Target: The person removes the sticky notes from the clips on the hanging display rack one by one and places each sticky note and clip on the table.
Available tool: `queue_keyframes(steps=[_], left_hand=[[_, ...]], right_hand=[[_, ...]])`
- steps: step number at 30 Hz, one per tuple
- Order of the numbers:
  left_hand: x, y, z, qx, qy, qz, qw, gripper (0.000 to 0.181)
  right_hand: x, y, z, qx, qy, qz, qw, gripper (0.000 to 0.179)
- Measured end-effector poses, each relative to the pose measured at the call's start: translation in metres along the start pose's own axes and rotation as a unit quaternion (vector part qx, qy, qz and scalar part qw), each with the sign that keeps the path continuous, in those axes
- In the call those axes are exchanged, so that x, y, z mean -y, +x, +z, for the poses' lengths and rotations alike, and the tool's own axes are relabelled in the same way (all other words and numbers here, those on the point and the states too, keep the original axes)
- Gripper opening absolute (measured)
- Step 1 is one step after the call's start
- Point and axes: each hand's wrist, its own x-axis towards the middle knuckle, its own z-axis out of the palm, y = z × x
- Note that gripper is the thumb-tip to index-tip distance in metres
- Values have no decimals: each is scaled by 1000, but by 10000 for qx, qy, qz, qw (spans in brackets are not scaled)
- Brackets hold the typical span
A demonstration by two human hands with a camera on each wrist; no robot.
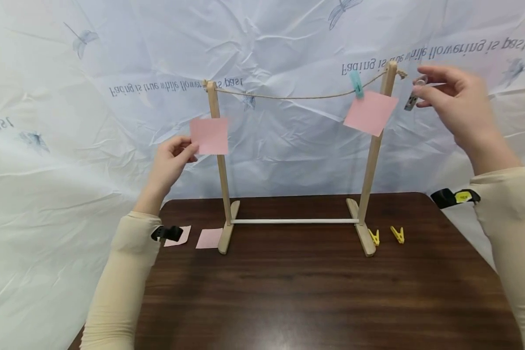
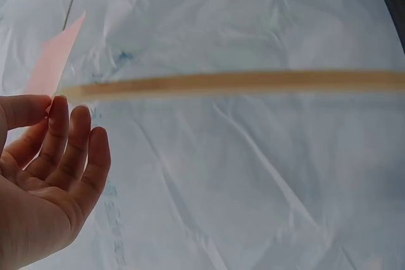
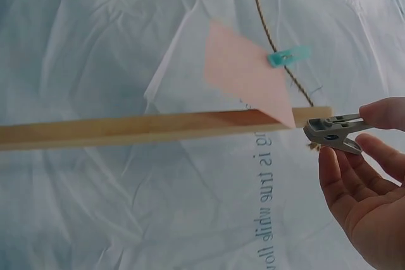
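My left hand [image 1: 171, 158] pinches a pink paper square [image 1: 210, 136] by its lower left edge, in front of the rack's left post. In the left wrist view the paper [image 2: 54, 58] stands nearly edge-on between thumb and fingertip. To the right of the right post, my right hand [image 1: 461, 99] holds a grey clothespin [image 3: 332, 132] between thumb and fingers. A second pink paper square [image 1: 371, 113] hangs tilted from the twine [image 1: 288, 97], held by a teal clothespin [image 1: 356, 84] near the right post.
The wooden rack [image 1: 372, 170] stands on a dark brown table [image 1: 288, 291], with a white bar [image 1: 295, 221] joining its feet. Two pink papers [image 1: 208, 238] lie by the left foot. Two yellow clothespins [image 1: 397, 234] lie by the right foot. A printed white sheet [image 1: 288, 146] hangs behind.
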Motion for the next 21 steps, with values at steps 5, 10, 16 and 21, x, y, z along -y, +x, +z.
queue_keyframes(steps=[5, 10, 16, 21], left_hand=[[11, -15, -22, -43, 307, -143, 9994, 32], [23, -31, -44, -237, 730, -376, 9963, 36], [37, -49, -66, -396, 988, -478, 9932, 35], [47, -65, -78, -406, 1087, -756, 9904, 39]], right_hand=[[-12, -7, -10, -64, -82, 174, 9998, 45], [-28, -15, -21, -248, -523, 327, 9978, 46], [-49, -24, -34, -430, -817, 470, 9946, 47], [-70, -35, -41, -303, -1392, 711, 9872, 52]])
